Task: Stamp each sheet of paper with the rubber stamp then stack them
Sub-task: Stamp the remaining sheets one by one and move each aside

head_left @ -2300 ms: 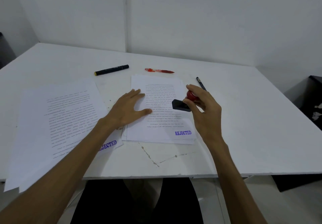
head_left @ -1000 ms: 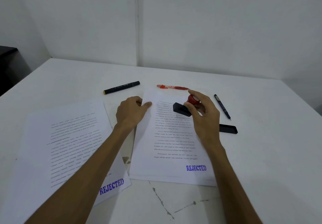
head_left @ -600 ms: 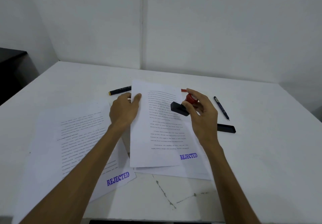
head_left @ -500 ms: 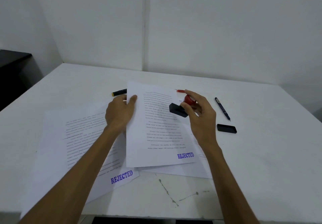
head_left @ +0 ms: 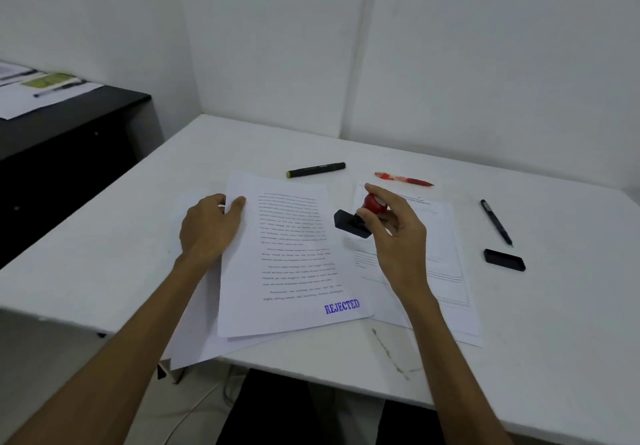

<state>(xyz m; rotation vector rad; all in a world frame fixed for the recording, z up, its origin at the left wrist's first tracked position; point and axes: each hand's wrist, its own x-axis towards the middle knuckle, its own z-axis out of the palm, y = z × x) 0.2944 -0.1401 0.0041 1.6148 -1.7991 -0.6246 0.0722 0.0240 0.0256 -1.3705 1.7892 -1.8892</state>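
At the near middle of the white table (head_left: 519, 358), a printed sheet (head_left: 291, 271) marked "REJECTED" (head_left: 342, 306) in blue at its lower right corner is held at its upper left edge by the left hand (head_left: 207, 228), whose grip is closed on the paper, thumb on top. The sheet is laid over a stack of papers (head_left: 194, 333) whose near corner overhangs the table edge. Just right of the sheet, the rubber stamp (head_left: 353, 221), with a red knob and a black rectangular base, is gripped at the knob by the fingers of the right hand (head_left: 398, 236) and is held tilted above the paper, apart from it. Beneath that hand a second pile of printed sheets (head_left: 446, 271) is seen. To the right, a black stamp cover (head_left: 504, 260) and a black pen (head_left: 496, 221) lie apart on the table. Beyond the papers, a black marker with a yellow end (head_left: 316, 169) and a red pen (head_left: 403, 179) are placed near the wall. At far left, a dark cabinet (head_left: 69, 153) carrying papers is noted.
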